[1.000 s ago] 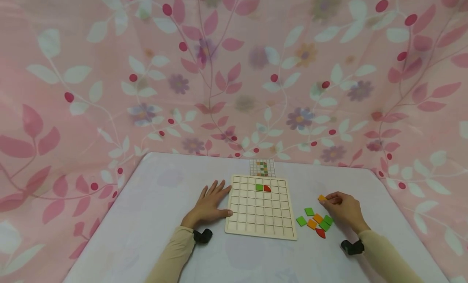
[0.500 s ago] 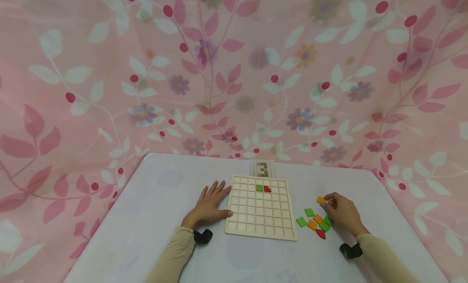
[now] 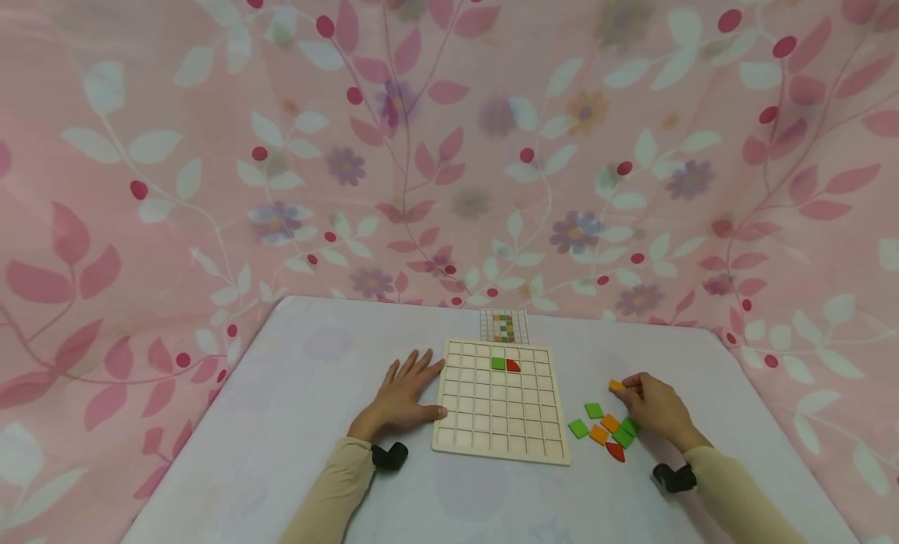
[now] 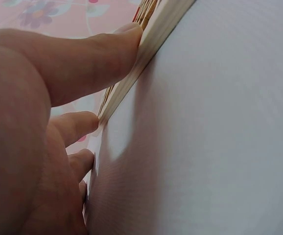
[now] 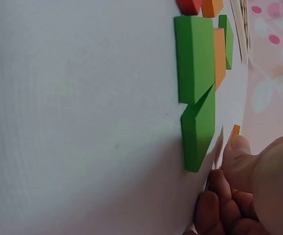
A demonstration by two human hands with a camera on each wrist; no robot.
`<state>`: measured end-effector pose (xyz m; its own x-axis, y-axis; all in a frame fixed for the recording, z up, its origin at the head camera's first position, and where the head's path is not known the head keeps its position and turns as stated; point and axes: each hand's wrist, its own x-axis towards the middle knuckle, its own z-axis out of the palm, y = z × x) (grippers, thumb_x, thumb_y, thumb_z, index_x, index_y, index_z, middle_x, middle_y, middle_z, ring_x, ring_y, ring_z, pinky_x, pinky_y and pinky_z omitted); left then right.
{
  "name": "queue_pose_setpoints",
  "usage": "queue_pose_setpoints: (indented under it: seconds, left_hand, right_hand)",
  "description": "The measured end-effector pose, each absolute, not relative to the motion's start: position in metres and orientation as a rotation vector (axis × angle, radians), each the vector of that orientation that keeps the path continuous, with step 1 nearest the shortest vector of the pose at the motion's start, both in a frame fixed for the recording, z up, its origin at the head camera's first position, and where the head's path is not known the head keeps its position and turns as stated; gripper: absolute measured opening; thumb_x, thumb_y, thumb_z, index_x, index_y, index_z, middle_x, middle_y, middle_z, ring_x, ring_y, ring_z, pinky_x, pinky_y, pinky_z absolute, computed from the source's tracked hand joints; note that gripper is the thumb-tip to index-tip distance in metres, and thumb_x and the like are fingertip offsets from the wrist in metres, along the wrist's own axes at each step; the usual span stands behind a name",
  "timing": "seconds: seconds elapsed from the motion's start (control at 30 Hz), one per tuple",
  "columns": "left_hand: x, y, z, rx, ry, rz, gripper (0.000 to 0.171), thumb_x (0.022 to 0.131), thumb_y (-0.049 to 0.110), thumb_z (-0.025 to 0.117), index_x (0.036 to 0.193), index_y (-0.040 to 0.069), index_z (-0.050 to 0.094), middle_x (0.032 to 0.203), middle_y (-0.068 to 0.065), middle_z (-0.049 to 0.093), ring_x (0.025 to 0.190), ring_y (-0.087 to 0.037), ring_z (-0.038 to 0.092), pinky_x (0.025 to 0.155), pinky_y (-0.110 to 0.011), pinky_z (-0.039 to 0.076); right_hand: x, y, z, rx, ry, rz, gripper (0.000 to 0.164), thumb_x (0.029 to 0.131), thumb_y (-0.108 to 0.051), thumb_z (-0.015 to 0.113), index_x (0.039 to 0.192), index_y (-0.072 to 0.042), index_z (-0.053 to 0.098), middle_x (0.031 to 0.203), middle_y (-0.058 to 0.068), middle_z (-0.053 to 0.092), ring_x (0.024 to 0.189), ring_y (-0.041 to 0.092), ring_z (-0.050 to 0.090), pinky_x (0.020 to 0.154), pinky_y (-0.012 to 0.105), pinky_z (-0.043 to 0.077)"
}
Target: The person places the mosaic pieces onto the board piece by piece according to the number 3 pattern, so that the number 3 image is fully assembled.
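Note:
My right hand (image 3: 656, 407) pinches an orange square tile (image 3: 616, 386) between thumb and fingers, just past the loose tiles right of the board. In the right wrist view the thumb covers most of that orange tile (image 5: 236, 131). My left hand (image 3: 402, 396) lies with spread, straight fingers at the left edge of the wooden grid board (image 3: 485, 449); its thumb touches the rim, as the left wrist view shows. On the board's upper part, a green square tile (image 3: 498, 364) and a red quarter-circle tile (image 3: 513, 366) sit side by side in neighbouring cells.
Several loose tiles lie right of the board, among them a green tile (image 3: 579, 428), an orange tile (image 3: 599, 435) and a red tile (image 3: 615, 452). A printed pattern card (image 3: 520, 325) lies behind the board. A floral cloth (image 3: 449, 138) hangs beyond the white table (image 3: 337, 341).
My right hand, holding the orange tile, has shifted slightly left and toward me, then nearly stopped. The left hand and the board keep their places.

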<state>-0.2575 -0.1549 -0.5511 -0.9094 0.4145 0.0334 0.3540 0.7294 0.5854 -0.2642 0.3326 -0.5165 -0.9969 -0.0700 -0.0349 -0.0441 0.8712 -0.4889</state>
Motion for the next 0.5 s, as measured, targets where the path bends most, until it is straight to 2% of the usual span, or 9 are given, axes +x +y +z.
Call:
queue_pose_setpoints:
  seconds: [0.2,0.37,0.5]
  left_hand:
    - [-0.259,-0.155,-0.554,0.626,2.848,0.912,0.092,0.090,0.050,0.075,0.167,0.017,0.036,0.178,-0.011,0.019,0.167,-0.038,0.006,0.130,-0.067,-0.001]
    - [-0.257,-0.154,-0.548,0.635,2.831,0.911,0.091,0.091,0.048,0.076,0.166,0.013,0.038,0.177,-0.016,0.021,0.166,-0.042,0.008,0.129,-0.070,0.000]
    - [-0.254,-0.153,-0.542,0.622,2.827,0.903,0.089,0.092,0.047,0.077,0.165,0.013,0.039,0.177,-0.016,0.022,0.166,-0.042,0.009,0.129,-0.070,0.001]
  right_hand:
    - [-0.264,0.323,-0.516,-0.122,3.021,-0.825,0.029,0.106,-0.016,0.063,0.120,0.010,0.064,0.109,0.025,0.072,0.089,0.029,0.066,0.087,0.054,0.059]
    - [-0.264,0.308,-0.515,-0.144,3.036,-0.841,0.028,0.106,-0.014,0.063,0.122,0.009,0.064,0.111,0.026,0.073,0.094,0.034,0.069,0.090,0.055,0.060]
    - [-0.265,0.295,-0.513,-0.173,3.047,-0.866,0.027,0.105,-0.014,0.065,0.121,0.008,0.065,0.109,0.024,0.073,0.089,0.030,0.067,0.088,0.053,0.061]
